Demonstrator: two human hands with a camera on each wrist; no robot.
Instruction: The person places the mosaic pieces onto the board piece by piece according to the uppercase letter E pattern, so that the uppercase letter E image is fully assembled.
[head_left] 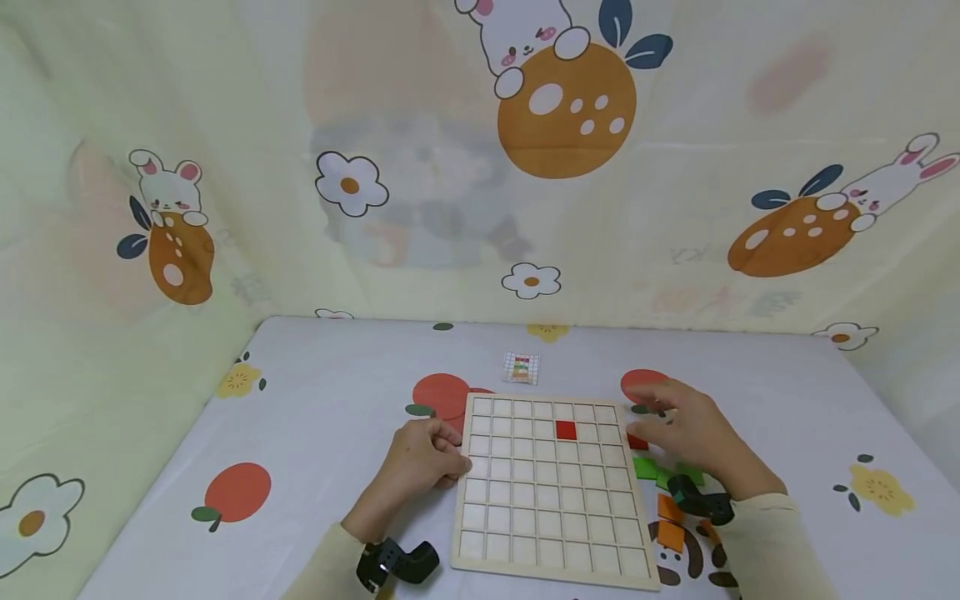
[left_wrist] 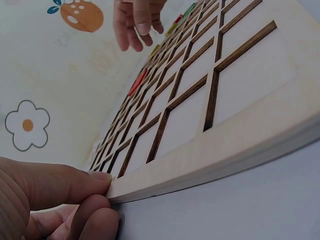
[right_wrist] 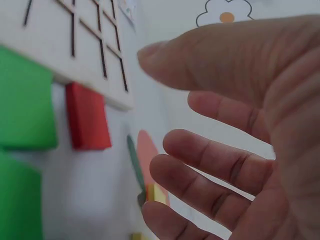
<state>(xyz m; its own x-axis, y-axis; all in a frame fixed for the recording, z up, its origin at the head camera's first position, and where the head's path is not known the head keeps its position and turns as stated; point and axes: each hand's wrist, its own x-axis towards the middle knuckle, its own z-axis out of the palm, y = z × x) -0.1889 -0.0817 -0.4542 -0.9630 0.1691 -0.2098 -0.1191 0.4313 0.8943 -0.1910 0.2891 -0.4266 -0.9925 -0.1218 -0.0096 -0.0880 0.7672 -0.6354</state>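
Note:
A pale wooden grid board lies in the middle of the table, with one red square tile in a cell of its second row from the back. At the board's left edge my left hand pinches the frame, thumb on top and the other fingers curled below. My right hand hovers past the right edge, fingers spread and holding nothing. Beneath and beside it are a loose red tile against the frame and several green tiles.
Orange tiles lie near the board's front right, partly behind the right forearm. Yellow tiles show beyond the right fingers. Behind the board sits a small printed pattern card. A patterned curtain stands along the table's back.

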